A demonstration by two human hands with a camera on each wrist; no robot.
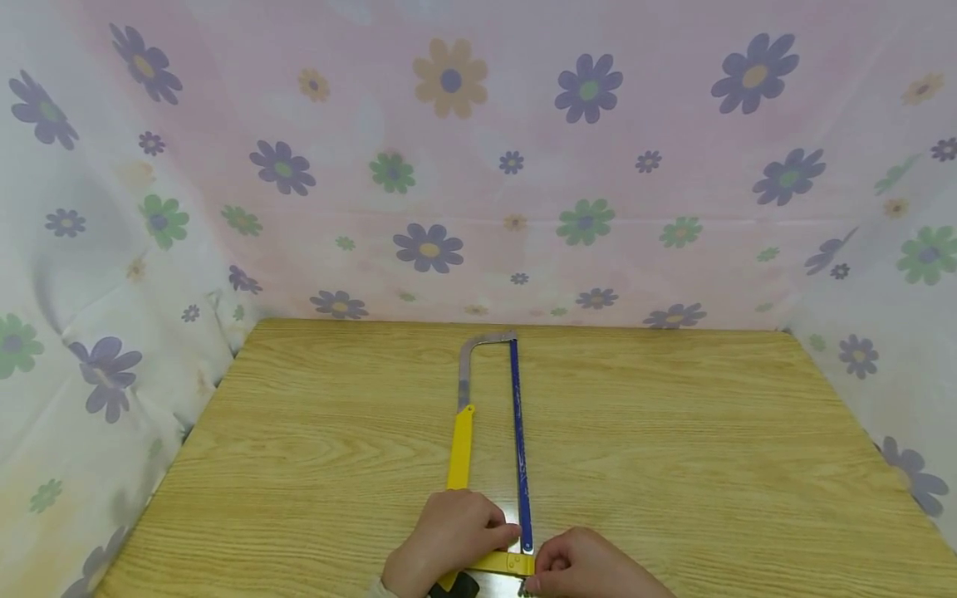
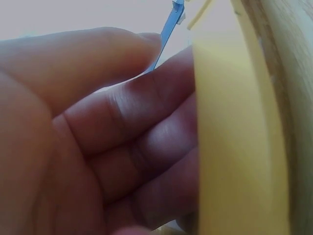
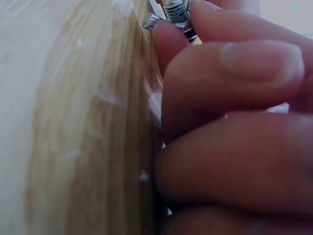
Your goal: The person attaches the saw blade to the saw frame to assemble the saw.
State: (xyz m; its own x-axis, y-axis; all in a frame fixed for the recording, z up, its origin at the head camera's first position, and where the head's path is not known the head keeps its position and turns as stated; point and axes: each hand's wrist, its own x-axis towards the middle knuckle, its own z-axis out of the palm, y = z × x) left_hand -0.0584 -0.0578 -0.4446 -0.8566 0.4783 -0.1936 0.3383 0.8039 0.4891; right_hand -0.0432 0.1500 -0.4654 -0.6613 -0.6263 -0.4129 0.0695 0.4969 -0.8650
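Note:
A hacksaw with a yellow frame (image 1: 460,448) and a blue blade (image 1: 519,440) lies on the table, its grey bowed end pointing away. My left hand (image 1: 454,536) grips the saw near its handle end, with the thumb by the near end of the blade. In the left wrist view the blade (image 2: 168,32) passes behind the thumb tip, beside the yellow frame (image 2: 239,127). My right hand (image 1: 594,565) pinches the wing nut (image 3: 150,21) on a threaded screw (image 3: 176,11) at the frame's near corner. Fingers partly hide the nut.
A black grip part (image 1: 459,586) shows at the bottom edge beside the left wrist. The wood-grain table (image 1: 673,440) extends to both sides. Flower-printed cloth (image 1: 478,191) hangs behind it and along the left and right.

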